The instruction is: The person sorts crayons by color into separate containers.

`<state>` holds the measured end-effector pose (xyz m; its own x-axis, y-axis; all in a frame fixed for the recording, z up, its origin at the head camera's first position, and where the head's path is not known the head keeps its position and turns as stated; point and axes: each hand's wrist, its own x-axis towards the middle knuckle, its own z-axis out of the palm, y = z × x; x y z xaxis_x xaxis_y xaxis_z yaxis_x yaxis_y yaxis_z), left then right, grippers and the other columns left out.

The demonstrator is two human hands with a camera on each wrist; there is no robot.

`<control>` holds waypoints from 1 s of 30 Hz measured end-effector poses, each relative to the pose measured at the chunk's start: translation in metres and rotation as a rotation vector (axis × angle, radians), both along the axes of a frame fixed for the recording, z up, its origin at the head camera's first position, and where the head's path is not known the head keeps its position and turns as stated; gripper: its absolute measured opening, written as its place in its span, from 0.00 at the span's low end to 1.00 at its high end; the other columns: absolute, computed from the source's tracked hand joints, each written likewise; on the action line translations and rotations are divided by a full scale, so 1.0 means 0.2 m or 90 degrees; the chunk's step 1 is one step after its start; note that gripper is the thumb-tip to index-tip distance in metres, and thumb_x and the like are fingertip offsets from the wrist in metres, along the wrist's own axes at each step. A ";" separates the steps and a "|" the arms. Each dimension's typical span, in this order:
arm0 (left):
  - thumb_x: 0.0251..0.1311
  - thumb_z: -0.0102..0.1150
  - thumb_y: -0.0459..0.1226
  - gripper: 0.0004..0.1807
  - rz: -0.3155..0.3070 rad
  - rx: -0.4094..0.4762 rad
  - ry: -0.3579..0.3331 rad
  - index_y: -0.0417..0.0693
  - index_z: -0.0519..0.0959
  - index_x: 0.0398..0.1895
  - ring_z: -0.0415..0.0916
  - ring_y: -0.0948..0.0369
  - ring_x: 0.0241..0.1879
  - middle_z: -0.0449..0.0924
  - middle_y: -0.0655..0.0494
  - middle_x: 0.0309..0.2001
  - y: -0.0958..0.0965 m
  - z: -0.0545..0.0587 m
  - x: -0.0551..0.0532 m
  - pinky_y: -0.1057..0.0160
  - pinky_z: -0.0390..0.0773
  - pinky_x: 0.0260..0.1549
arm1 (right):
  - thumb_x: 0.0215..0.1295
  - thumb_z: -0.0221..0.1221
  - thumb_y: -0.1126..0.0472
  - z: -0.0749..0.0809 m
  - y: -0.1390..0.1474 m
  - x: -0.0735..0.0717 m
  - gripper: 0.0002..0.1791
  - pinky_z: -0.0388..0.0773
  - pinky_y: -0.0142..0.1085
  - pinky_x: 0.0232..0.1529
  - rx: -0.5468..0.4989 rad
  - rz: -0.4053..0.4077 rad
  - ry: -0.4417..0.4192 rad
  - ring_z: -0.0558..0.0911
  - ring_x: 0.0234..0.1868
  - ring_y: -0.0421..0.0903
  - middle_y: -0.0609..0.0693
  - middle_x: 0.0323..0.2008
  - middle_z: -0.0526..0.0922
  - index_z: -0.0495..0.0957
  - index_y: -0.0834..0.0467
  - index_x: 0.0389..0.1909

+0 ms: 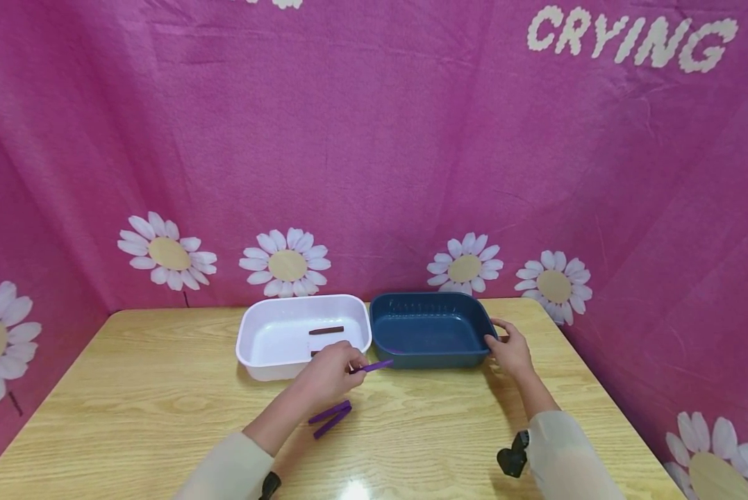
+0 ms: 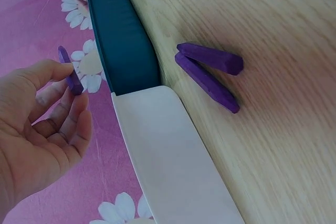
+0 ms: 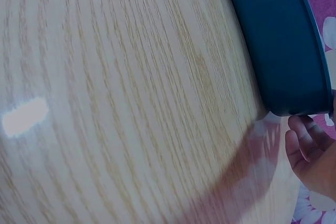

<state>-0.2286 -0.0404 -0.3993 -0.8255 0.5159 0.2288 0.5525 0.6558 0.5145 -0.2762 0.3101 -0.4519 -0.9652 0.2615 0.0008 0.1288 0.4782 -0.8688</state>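
My left hand [image 1: 331,371] pinches a purple crayon [image 1: 376,366] between thumb and fingertips, above the front edges of two tubs. Two more purple crayons [image 2: 210,77] lie on the table in front, their ends meeting in a V. Inside the white tub [image 1: 251,357] are two dark brown crayons [image 1: 326,330], one partly hidden by my left hand. At its right stands the dark blue tub [image 1: 436,360], side by side with the white one. My right hand [image 1: 512,353] holds the blue tub's right end, thumb at the rim and fingers against the outer wall.
Both tubs stand near the back edge of the wooden table [image 1: 130,403]. Behind and beside it hangs a pink cloth [image 1: 348,139] with white daisies. A black wrist device [image 1: 512,455] sits by the right sleeve.
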 end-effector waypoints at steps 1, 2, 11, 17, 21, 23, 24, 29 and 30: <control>0.54 0.60 0.33 0.04 0.000 0.003 0.001 0.46 0.84 0.29 0.72 0.62 0.30 0.76 0.58 0.26 0.00 0.00 -0.01 0.68 0.72 0.30 | 0.67 0.50 0.64 0.00 0.00 0.00 0.25 0.81 0.37 0.34 0.001 0.000 0.000 0.79 0.28 0.41 0.66 0.41 0.74 0.61 0.63 0.65; 0.54 0.60 0.33 0.04 -0.001 0.007 0.002 0.46 0.84 0.29 0.72 0.61 0.30 0.76 0.58 0.26 0.01 0.00 -0.01 0.68 0.71 0.30 | 0.67 0.50 0.64 0.00 0.00 0.00 0.25 0.81 0.37 0.34 0.002 0.000 0.001 0.80 0.28 0.42 0.66 0.41 0.74 0.61 0.63 0.65; 0.51 0.60 0.33 0.05 -0.006 0.005 0.027 0.47 0.85 0.28 0.71 0.64 0.29 0.76 0.59 0.24 0.04 -0.01 -0.06 0.69 0.69 0.29 | 0.66 0.51 0.65 -0.01 0.00 -0.01 0.25 0.80 0.33 0.30 0.000 -0.005 0.015 0.80 0.26 0.41 0.62 0.36 0.75 0.62 0.65 0.64; 0.51 0.60 0.33 0.05 -0.010 0.008 0.019 0.44 0.85 0.29 0.72 0.62 0.30 0.79 0.56 0.26 0.06 -0.02 -0.09 0.67 0.71 0.30 | 0.66 0.51 0.65 -0.01 0.00 -0.01 0.26 0.80 0.35 0.30 0.002 -0.004 0.019 0.80 0.26 0.41 0.66 0.38 0.76 0.62 0.65 0.64; 0.52 0.61 0.33 0.05 -0.009 0.001 0.007 0.42 0.84 0.30 0.72 0.61 0.30 0.79 0.55 0.26 0.06 -0.02 -0.11 0.67 0.71 0.30 | 0.66 0.51 0.65 -0.01 0.00 -0.01 0.25 0.80 0.36 0.30 0.005 -0.001 0.017 0.81 0.27 0.44 0.68 0.40 0.77 0.62 0.64 0.64; 0.52 0.61 0.33 0.05 -0.007 0.001 0.000 0.43 0.85 0.30 0.72 0.61 0.30 0.79 0.55 0.26 0.07 -0.02 -0.11 0.67 0.71 0.30 | 0.66 0.51 0.65 -0.01 0.00 -0.01 0.25 0.80 0.36 0.30 0.008 0.000 0.015 0.81 0.27 0.44 0.67 0.39 0.76 0.62 0.64 0.64; 0.52 0.61 0.33 0.05 -0.007 0.001 -0.001 0.42 0.85 0.30 0.72 0.61 0.30 0.79 0.55 0.26 0.07 -0.02 -0.12 0.67 0.70 0.30 | 0.66 0.51 0.65 -0.01 0.00 -0.01 0.25 0.80 0.36 0.30 0.009 -0.001 0.015 0.81 0.27 0.44 0.67 0.39 0.76 0.62 0.64 0.64; 0.52 0.60 0.33 0.05 -0.005 -0.002 0.001 0.43 0.85 0.29 0.72 0.61 0.31 0.79 0.55 0.26 0.08 -0.03 -0.15 0.68 0.70 0.30 | 0.66 0.51 0.65 -0.02 0.00 -0.02 0.25 0.80 0.36 0.30 0.010 -0.005 0.018 0.81 0.26 0.43 0.65 0.38 0.76 0.63 0.64 0.64; 0.51 0.60 0.33 0.06 -0.006 -0.002 0.004 0.43 0.85 0.30 0.72 0.61 0.31 0.80 0.55 0.26 0.09 -0.02 -0.15 0.68 0.70 0.30 | 0.66 0.51 0.65 -0.01 0.00 -0.02 0.25 0.80 0.36 0.31 0.009 -0.005 0.018 0.81 0.26 0.43 0.66 0.39 0.76 0.63 0.64 0.64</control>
